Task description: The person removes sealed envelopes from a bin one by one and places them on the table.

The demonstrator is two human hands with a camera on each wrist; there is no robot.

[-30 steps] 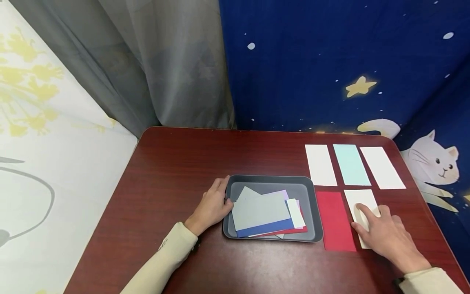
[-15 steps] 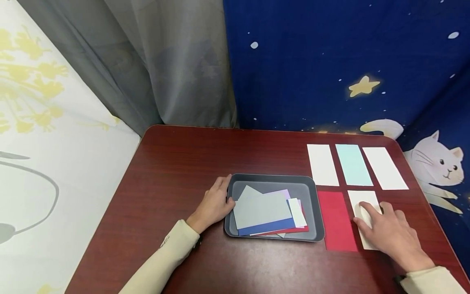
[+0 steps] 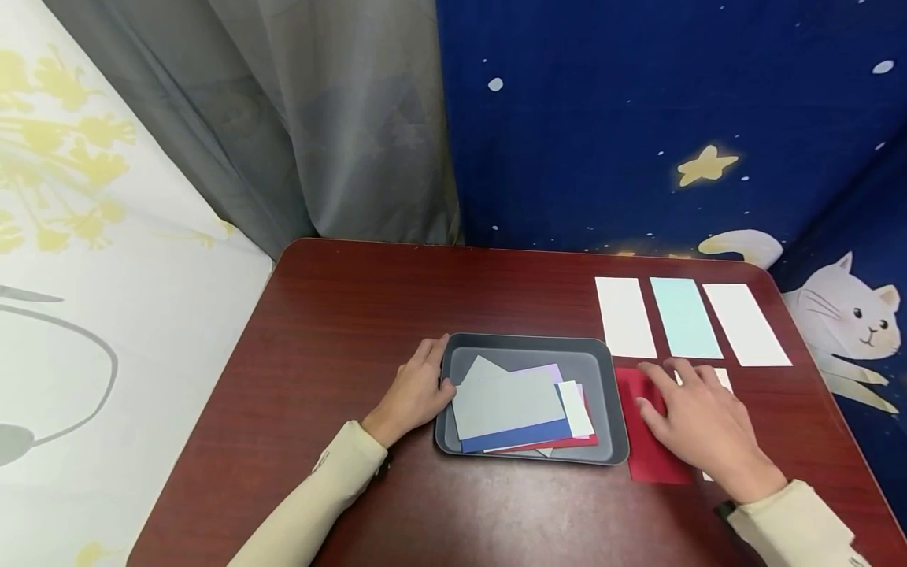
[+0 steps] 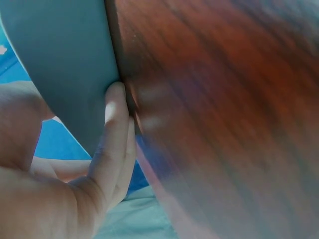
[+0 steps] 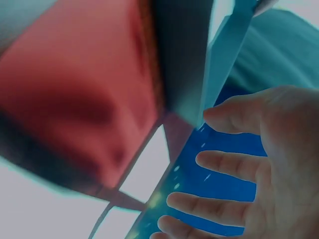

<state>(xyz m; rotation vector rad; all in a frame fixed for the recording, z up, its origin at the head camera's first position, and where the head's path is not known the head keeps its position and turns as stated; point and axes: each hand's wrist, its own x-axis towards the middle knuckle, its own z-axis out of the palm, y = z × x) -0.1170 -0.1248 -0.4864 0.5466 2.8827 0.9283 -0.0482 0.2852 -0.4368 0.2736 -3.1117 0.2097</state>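
A dark grey tray (image 3: pixel 527 343) stands on the table with several cards of mixed colours lying loose in it. My left hand (image 3: pixel 413 391) grips its left side, thumb over the rim and fingers along the outer wall, which the left wrist view shows close up. To the right of the tray lie a red card (image 3: pixel 648 441) and a white card (image 3: pixel 723 376). My right hand (image 3: pixel 701 421) hovers over these two with spread, slightly bent fingers and nothing in them. It hides most of the white card.
Behind the right hand, a white card (image 3: pixel 627 318), a pale turquoise card (image 3: pixel 686 318) and another white card (image 3: pixel 747 324) lie in a row. A grey curtain (image 3: pixel 368 126) and a blue one (image 3: pixel 553 142) hang at the table's far edge.
My right hand has lifted off the white card and moved left, partly over the red card. My left hand still holds the tray; the head view has shifted slightly.
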